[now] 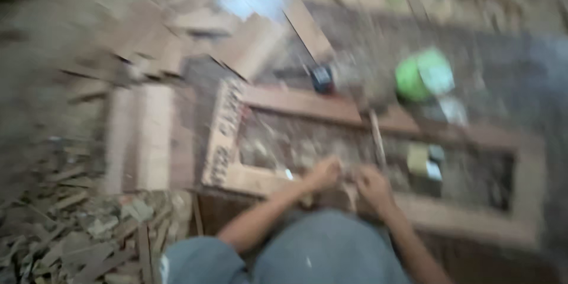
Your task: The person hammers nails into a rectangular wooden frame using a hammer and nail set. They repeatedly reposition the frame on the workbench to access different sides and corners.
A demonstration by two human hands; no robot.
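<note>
Low in the blurred frame, left hand (pixel 324 173) and right hand (pixel 371 186) meet on the wooden frame (pixel 296 104); their grip cannot be told, and anything between them is smeared.

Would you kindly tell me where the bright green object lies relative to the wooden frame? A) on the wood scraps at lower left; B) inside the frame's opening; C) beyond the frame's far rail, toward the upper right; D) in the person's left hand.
C: the green object lies past the wooden frame, at upper right.
</note>
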